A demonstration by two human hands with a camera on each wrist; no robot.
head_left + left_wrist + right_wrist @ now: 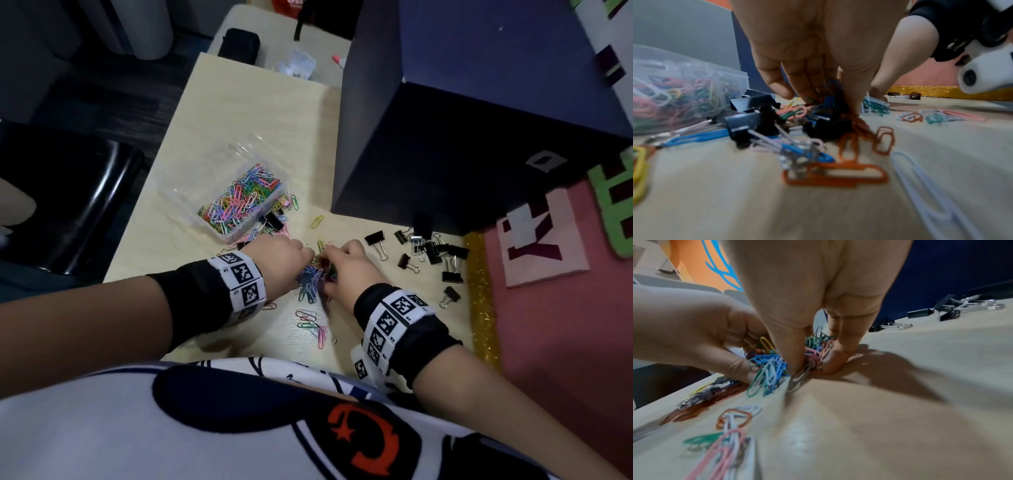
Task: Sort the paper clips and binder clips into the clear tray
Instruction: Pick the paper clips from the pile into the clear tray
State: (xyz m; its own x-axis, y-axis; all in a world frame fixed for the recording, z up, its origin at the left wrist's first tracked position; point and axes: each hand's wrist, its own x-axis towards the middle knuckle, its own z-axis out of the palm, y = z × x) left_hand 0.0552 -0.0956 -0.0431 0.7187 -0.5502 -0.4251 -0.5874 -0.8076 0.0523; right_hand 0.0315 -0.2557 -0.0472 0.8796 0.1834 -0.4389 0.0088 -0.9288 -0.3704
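Note:
A heap of coloured paper clips (313, 274) lies on the pale table between both hands. My left hand (284, 255) and right hand (346, 263) curl their fingers round this heap from either side and gather it. In the right wrist view, thumb and fingers pinch the paper clip bunch (809, 352). The clear tray (239, 202) behind the left hand holds many coloured clips. Black binder clips (431, 251) lie scattered to the right, and a few binder clips (752, 120) sit by the tray. Loose paper clips (317, 325) lie nearer my body.
A large dark box (445, 137) stands at the back right, close to the binder clips. A gold glitter strip (479, 294) edges the table on the right, with pink board beyond. A black case (239, 44) and clear plastic sit on the far table.

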